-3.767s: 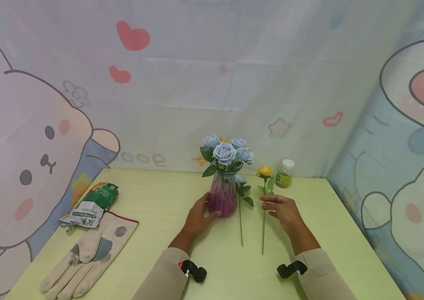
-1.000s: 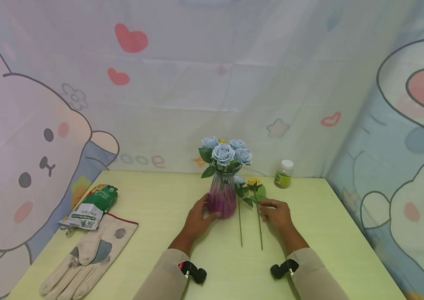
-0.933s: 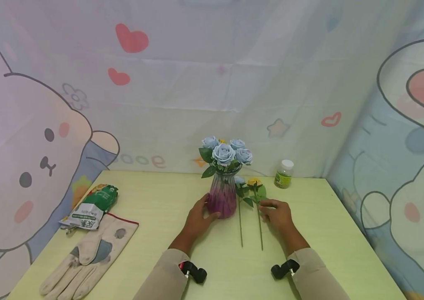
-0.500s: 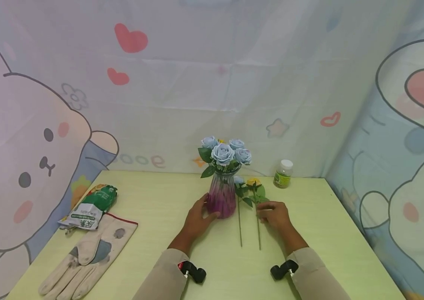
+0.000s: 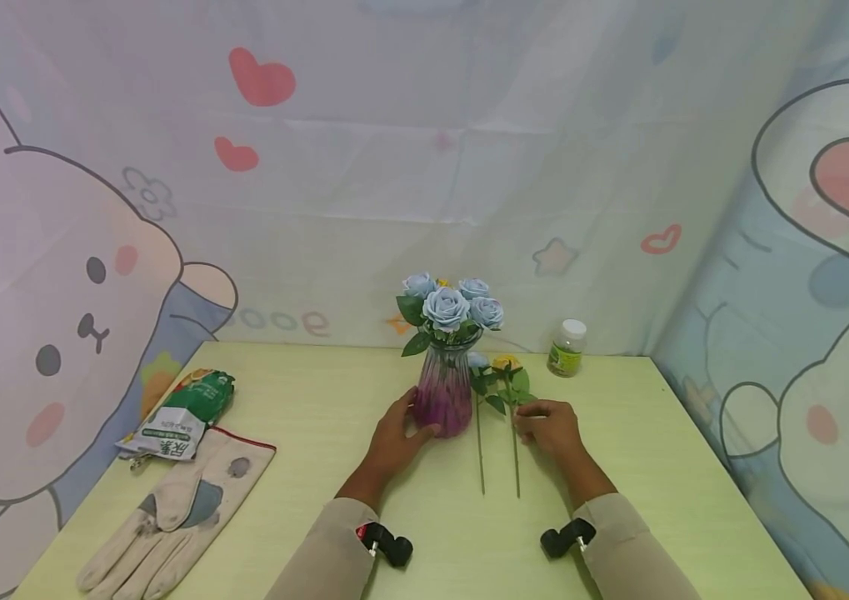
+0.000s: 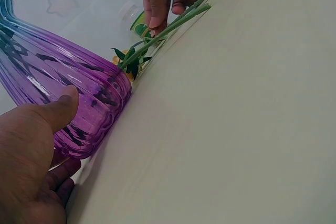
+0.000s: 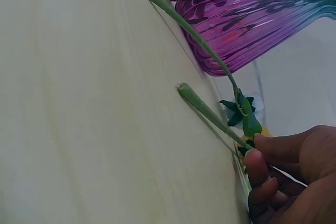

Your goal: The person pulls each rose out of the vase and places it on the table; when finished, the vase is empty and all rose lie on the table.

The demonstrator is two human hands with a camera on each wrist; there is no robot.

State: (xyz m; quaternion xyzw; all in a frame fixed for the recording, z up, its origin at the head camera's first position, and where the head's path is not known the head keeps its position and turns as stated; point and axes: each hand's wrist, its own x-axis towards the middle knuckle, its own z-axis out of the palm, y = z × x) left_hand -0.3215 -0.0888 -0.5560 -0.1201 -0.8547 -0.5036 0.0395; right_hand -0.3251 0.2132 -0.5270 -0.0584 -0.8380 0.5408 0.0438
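Observation:
A purple-tinted glass vase (image 5: 445,392) stands upright, filled with blue roses (image 5: 446,309) and a bit of yellow behind them. My left hand (image 5: 396,437) holds its lower left side, thumb in front; in the left wrist view the thumb presses the purple glass (image 6: 100,90). Just right of the vase, a blue rose (image 5: 479,360) lies on the table, stem toward me. Beside it is a yellow rose (image 5: 506,363), its stem pinched between the thumb and fingers of my right hand (image 5: 551,429). The right wrist view shows that pinch near the leaves, with the stem end (image 7: 184,90) low over the table.
A small white-capped bottle (image 5: 566,348) stands at the back right of the table (image 5: 304,392). On the left lie a green and white packet (image 5: 187,412) and a pale work glove (image 5: 180,517). A printed cloth (image 5: 364,167) hangs behind the table.
The yellow rose has come down and left with my right hand, from upright beside the bottle to lying next to the blue rose. My left hand stays on the vase.

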